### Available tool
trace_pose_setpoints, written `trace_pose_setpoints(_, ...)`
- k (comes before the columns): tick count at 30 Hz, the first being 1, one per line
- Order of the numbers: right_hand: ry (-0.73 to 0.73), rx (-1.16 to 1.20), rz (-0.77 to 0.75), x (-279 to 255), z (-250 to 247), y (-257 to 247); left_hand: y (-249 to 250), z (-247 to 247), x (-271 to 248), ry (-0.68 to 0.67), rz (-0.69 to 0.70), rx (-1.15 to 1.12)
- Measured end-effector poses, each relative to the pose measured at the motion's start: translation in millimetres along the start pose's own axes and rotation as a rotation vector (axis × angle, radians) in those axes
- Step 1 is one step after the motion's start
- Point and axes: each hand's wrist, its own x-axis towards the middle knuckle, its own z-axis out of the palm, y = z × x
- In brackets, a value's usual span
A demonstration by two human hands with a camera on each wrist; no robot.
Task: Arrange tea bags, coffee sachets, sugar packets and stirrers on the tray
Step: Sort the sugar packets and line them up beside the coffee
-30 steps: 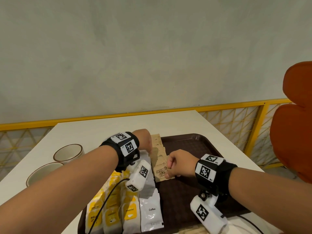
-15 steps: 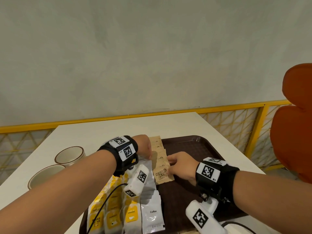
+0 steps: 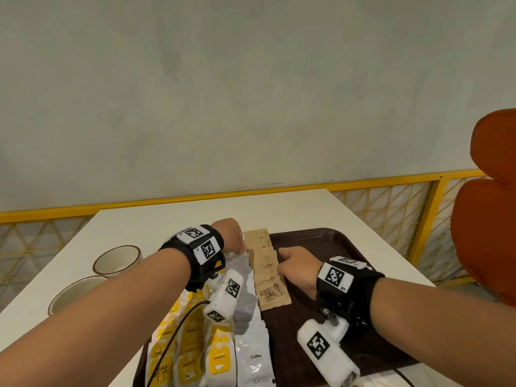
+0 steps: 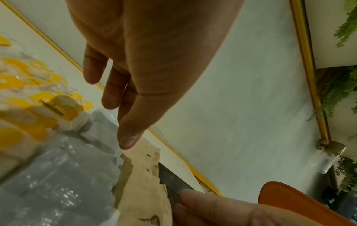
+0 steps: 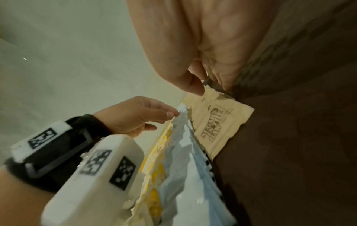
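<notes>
The nearest brown sugar packet reads "SUGAR IN THE RAW"; the nearest white sachet reads "Coffee". A yellow tea bag tag shows "RELAX". All lie on the dark brown tray, in overlapping rows whose long axis runs from its near edge to its far edge: tea bags leftmost, coffee sachets in the middle, sugar packets just right of them. The left hand hangs over the tray's far left corner, fingers relaxed and straight, fingertips touching the far end of the coffee row. The right hand, knuckles up and fingers curled, pinches the right edge of the sugar row midway along. The tray sits on a white tabletop, two cups left of it.
</notes>
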Motion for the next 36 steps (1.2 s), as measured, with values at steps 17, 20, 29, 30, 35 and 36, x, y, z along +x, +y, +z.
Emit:
trace_pose_setpoints(17, 0.060, -0.177, -0.096, 11.0, -2.7, 0.1, 5.6, 8.1, 12.5, -0.025, 0.053, -0.030)
trace_pose_setpoints(20, 0.046, -0.231, -0.071, 11.3, -2.8, -0.2, 7.1, 9.4, 16.1, -0.022, 0.059, -0.021)
trace_pose_setpoints(29, 0.030, -0.260, -0.100, 11.2, -9.7, 3.6, 15.6, 15.0, 36.3, -0.045, 0.034, 0.073)
trace_pose_setpoints(30, 0.013, -0.284, -0.096, 11.2, -10.1, 3.1, 15.8, 17.5, 38.8, -0.038, 0.006, 0.108)
trace_pose_setpoints(35, -0.009, -0.272, -0.058, 17.3, -9.9, 0.2, 18.1, 23.2, 48.1, -0.064, -0.069, 0.263)
trace_pose_setpoints(36, -0.008, -0.259, -0.046, 18.8, -9.5, -0.5, 19.1, 23.1, 48.0, -0.083, -0.076, 0.301)
